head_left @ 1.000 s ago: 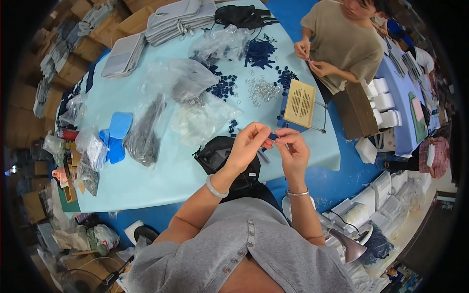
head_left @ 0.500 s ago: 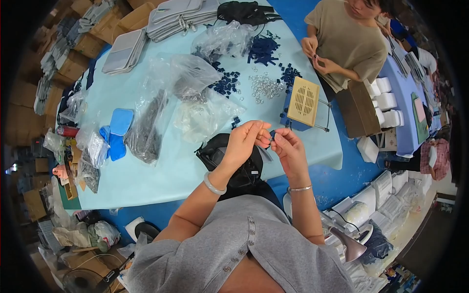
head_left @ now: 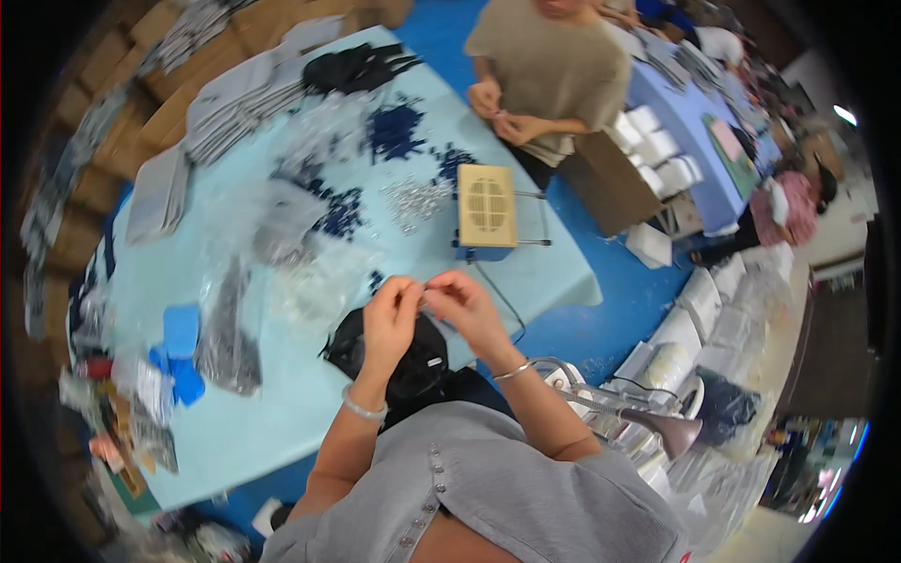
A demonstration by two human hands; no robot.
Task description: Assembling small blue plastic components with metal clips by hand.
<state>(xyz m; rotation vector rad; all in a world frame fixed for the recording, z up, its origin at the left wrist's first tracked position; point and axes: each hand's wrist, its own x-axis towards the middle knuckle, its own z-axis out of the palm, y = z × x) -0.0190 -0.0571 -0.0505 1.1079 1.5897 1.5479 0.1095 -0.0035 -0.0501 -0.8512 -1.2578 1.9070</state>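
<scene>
My left hand [head_left: 390,314] and my right hand [head_left: 466,308] meet fingertip to fingertip above the near edge of the table. Both are closed in a pinch around a small dark piece [head_left: 424,289], too small and blurred to identify exactly. Beneath them lies a black bag [head_left: 413,361]. Farther off on the pale table cover [head_left: 282,427] are a scatter of clear plastic pieces [head_left: 415,205], small dark blue pieces [head_left: 340,214] and a heap of dark blue strips [head_left: 395,131].
A beige and blue box-shaped device [head_left: 487,208] with a cord stands right of the clear pieces. Clear plastic bags [head_left: 282,220], blue pouches [head_left: 181,330] and stacked grey panels [head_left: 160,197] lie leftward. Across the table, a co-worker [head_left: 549,75] stands beside an open carton [head_left: 610,183].
The view has turned, so the table appears shifted left and tilted. My hands stay pinched together over the black bag. The co-worker's hands remain close together.
</scene>
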